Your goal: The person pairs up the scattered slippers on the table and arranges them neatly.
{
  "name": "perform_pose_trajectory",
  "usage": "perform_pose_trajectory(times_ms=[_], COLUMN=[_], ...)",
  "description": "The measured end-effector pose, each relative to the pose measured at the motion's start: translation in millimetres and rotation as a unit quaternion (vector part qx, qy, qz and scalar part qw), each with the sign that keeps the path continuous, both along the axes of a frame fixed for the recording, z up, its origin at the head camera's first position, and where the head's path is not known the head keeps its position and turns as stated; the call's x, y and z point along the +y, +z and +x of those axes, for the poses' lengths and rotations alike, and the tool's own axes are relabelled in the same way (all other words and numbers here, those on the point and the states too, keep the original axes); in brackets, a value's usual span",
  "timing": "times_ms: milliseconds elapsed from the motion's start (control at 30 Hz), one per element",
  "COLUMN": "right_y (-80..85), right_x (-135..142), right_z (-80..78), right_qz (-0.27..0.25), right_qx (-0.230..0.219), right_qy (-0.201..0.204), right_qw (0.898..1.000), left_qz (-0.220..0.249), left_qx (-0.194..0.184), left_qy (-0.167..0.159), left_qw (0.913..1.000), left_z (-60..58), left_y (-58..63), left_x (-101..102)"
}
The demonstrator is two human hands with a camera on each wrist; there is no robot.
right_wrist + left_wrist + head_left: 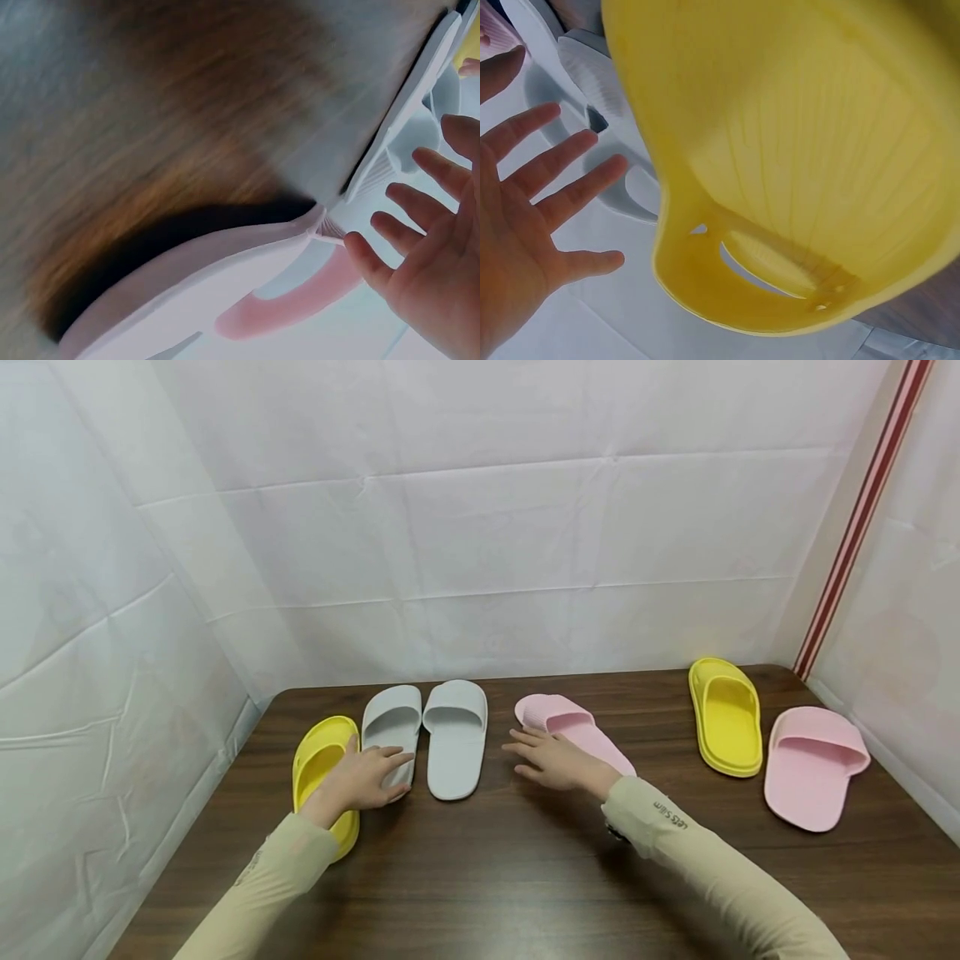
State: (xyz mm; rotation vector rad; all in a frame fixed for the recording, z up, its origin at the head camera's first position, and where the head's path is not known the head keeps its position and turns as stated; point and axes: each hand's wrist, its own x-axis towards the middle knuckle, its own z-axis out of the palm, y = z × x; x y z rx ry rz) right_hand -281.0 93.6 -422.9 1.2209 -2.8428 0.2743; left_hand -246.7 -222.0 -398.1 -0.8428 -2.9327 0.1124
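Observation:
My left hand [366, 777] hovers with spread fingers over the left grey slipper [392, 718], its wrist crossing the yellow slipper [321, 750]. In the left wrist view that yellow slipper [795, 135] fills much of the picture beside the spread fingers [570, 191]. Next to the left grey slipper stands its match, another grey slipper [456, 747]. My right hand [555, 762], fingers extended, is over the near left side of a slanted pink slipper [592, 743] and hides part of it. The right wrist view has the pink slipper [202, 292] just below the fingers [420, 206]. Neither hand holds anything.
At the right of the brown table [480, 877] lie a second yellow slipper [729, 727] and a second pink slipper [806, 781]. White sheeting [480, 543] hangs behind the table and along both sides. A red-striped band [862, 518] runs down the right corner.

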Motion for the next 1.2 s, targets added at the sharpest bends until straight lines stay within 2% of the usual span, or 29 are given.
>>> perform_pose_trajectory(times_ms=[200,433,600,867,1067,1200], right_y=[3.8,8.7,11.8,11.4,10.4,12.0], right_x=[11,32,47,71,91,107], right_z=[-3.6,-5.6,-4.3,-2.9,-2.8,-2.9], right_qz=[-0.019,-0.063,-0.069,-0.070,-0.068,-0.066], right_qx=[-0.001,0.027,0.028,-0.017,-0.030,-0.048], right_qy=[-0.017,-0.010,-0.036,-0.086,-0.116,-0.142], right_qw=[1.000,0.998,0.997,0.994,0.990,0.987], left_qz=[0.004,0.016,0.022,0.036,0.038,0.031], left_qx=[-0.001,0.013,0.016,0.048,0.085,0.090], left_qy=[-0.003,-0.011,-0.028,-0.058,-0.066,-0.069], left_qw=[1.0000,0.9997,0.9992,0.9965,0.9934,0.9931], left_z=[-3.1,-5.7,-9.1,-12.3,-17.1,-21.1], left_y=[0.5,4.2,8.0,14.2,13.1,11.6], left_x=[5,17,31,55,72,85])
